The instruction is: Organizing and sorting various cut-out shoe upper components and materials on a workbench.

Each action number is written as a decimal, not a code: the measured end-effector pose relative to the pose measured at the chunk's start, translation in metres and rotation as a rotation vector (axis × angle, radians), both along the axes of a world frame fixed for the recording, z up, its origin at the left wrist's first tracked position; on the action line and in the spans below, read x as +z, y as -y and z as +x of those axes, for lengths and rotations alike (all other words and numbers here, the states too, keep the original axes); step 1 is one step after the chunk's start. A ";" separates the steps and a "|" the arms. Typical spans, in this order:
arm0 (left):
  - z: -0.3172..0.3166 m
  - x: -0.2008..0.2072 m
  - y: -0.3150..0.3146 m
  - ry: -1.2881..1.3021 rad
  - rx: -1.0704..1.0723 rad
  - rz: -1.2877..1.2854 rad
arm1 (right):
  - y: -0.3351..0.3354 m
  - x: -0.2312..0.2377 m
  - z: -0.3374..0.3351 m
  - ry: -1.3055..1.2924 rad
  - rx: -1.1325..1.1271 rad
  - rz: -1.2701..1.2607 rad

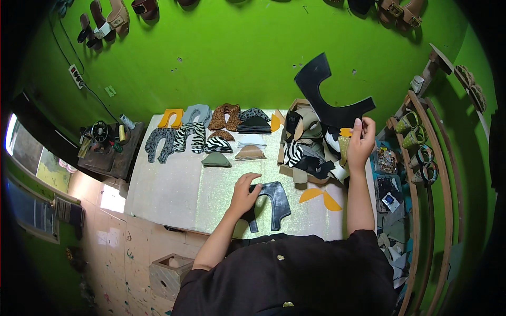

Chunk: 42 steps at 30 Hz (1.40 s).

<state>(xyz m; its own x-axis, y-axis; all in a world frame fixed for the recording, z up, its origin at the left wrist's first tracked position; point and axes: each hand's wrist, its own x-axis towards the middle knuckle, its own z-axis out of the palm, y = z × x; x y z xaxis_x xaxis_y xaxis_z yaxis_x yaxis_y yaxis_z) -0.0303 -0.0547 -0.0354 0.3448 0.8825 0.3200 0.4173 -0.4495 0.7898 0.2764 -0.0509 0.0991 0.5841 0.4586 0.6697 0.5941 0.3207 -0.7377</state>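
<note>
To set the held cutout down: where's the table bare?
Bare: the table left of the left hand, below the zebra-print pieces; smaller patch between lower black cutout and orange pieces. Crowded: table's back, scrap box.

Looking smooth and leathery on the upper black cutout; shining glossier on the black arch-shaped piece; sparkling with glitter across the pale worktop; showing bare wood on the rack; seeming cardboard, though half-hidden by scraps, on the box.
</note>
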 end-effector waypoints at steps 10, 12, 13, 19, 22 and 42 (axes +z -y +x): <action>0.018 0.005 0.023 0.760 -0.095 -0.580 | 0.072 -0.096 -0.102 -0.686 0.898 -0.504; 0.011 0.026 0.028 0.875 0.065 -0.612 | 0.088 -0.111 -0.111 -0.696 1.091 -0.721; 0.005 0.029 0.029 0.859 0.109 -0.589 | 0.094 -0.121 -0.114 -0.749 1.156 -0.747; -0.046 0.033 0.061 0.724 0.137 -0.557 | 0.100 -0.132 -0.099 -0.739 1.022 -0.777; -0.060 0.045 0.079 0.459 0.061 -0.573 | 0.096 -0.131 -0.098 -0.589 0.962 -0.788; -0.088 0.018 0.126 0.659 0.270 -0.509 | 0.102 -0.158 -0.134 -0.369 1.124 -0.877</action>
